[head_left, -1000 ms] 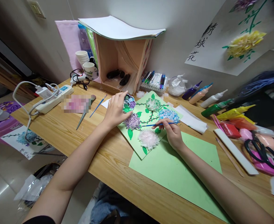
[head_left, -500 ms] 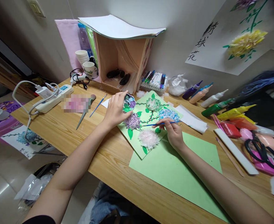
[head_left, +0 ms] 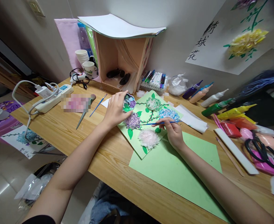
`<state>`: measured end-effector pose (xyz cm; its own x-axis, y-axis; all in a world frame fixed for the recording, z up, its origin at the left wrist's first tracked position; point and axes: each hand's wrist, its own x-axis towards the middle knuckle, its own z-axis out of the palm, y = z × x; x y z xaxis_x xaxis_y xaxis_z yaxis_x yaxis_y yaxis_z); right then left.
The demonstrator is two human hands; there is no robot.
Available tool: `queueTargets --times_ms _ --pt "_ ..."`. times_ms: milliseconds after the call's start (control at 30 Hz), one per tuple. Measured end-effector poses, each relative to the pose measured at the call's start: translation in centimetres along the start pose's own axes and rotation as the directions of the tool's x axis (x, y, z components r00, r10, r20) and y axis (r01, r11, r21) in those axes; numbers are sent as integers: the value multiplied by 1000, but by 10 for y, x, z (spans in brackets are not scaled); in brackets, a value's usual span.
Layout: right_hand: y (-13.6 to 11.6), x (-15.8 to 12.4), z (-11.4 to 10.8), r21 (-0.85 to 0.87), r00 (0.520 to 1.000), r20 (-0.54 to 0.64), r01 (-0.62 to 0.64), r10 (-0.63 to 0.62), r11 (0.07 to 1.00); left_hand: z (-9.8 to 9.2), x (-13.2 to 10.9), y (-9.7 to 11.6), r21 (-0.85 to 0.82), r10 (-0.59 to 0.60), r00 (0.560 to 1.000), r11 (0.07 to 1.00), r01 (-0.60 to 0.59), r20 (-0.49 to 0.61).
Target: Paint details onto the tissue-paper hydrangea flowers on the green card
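Note:
Pinched in my right hand (head_left: 170, 132) is a thin paintbrush (head_left: 148, 124) with a blue handle, lying nearly level over a green sheet with flowers (head_left: 140, 151). Its tip is close to the purple flower (head_left: 132, 120). My left hand (head_left: 115, 109) has its fingers round the edge of a small round paint palette (head_left: 130, 102) with green and purple paint, at the sheet's upper left. White-green (head_left: 153, 104), blue (head_left: 168, 114) and pale pink (head_left: 148, 138) flowers stand out on the sheet, with painted stems and leaves. The palette's left side is hidden by my hand.
A plain green sheet (head_left: 181, 174) lies under the flower sheet. Another brush (head_left: 98, 105) and a power strip (head_left: 54, 98) are at left. Markers (head_left: 154, 81) stand by a wooden box (head_left: 125, 59). Paint bottles (head_left: 217, 104), a white bar (head_left: 236, 151) and scissors (head_left: 262, 154) are at right.
The brush tip has shifted very slightly. Both hands otherwise stay in place, with the palette and the flower sheet where they were.

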<state>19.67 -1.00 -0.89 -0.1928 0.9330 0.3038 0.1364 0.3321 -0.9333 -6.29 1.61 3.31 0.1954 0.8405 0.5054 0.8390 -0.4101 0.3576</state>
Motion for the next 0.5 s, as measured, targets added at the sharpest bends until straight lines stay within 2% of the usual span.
queueTargets --times_ms 200,300,500 --pt "-1 0 1 20 1000 -12 9 -9 1000 0 0 0 -1 -7 1000 1000 7 13" --pt "2 2 -1 107 999 -26 -23 26 994 0 0 0 -4 -5 1000 1000 5 7" --pt "8 9 -6 304 973 -186 -77 138 949 0 1 2 -135 69 997 989 -64 34"
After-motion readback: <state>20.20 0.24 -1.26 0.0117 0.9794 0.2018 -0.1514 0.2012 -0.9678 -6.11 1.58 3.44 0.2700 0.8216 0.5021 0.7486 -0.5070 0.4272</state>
